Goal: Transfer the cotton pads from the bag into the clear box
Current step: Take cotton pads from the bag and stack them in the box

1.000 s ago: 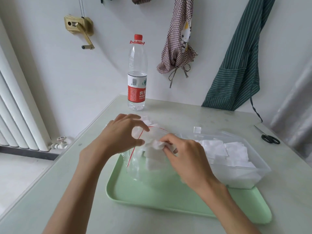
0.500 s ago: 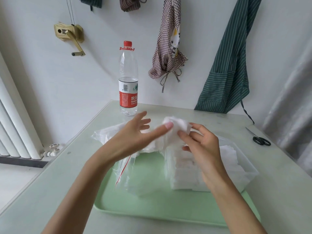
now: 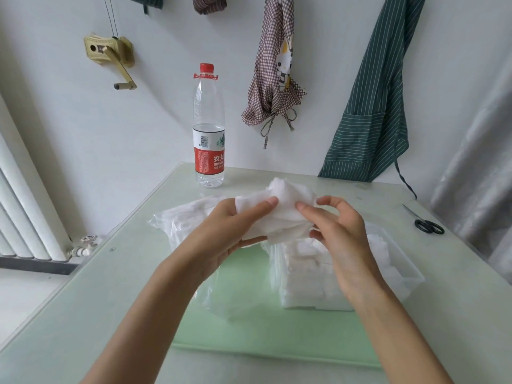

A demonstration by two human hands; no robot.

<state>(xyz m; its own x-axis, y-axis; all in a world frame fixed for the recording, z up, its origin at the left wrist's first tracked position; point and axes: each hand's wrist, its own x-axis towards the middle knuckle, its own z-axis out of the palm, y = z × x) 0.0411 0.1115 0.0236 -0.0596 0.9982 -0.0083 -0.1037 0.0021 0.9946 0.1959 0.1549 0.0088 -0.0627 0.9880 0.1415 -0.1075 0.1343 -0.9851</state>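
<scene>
A bunch of white cotton pads (image 3: 285, 214) is held in the air between both hands, above the tray. My left hand (image 3: 227, 234) pinches its left side with thumb and fingers. My right hand (image 3: 338, 231) pinches the right side. The clear plastic bag (image 3: 188, 225) lies slack to the left, partly on the green tray (image 3: 266, 328), with white pads still inside. The clear box (image 3: 401, 267) stands on the tray's right part, filled with stacked pads and partly hidden by my right hand.
A water bottle (image 3: 208, 128) with a red cap stands at the table's far edge. Black scissors (image 3: 426, 224) lie at the right. Aprons hang on the wall behind. A radiator (image 3: 25, 212) stands to the left of the table.
Both hands pulled a bunch of pads out of the bag and raised it above the tray. The bag has slumped flat to the left.
</scene>
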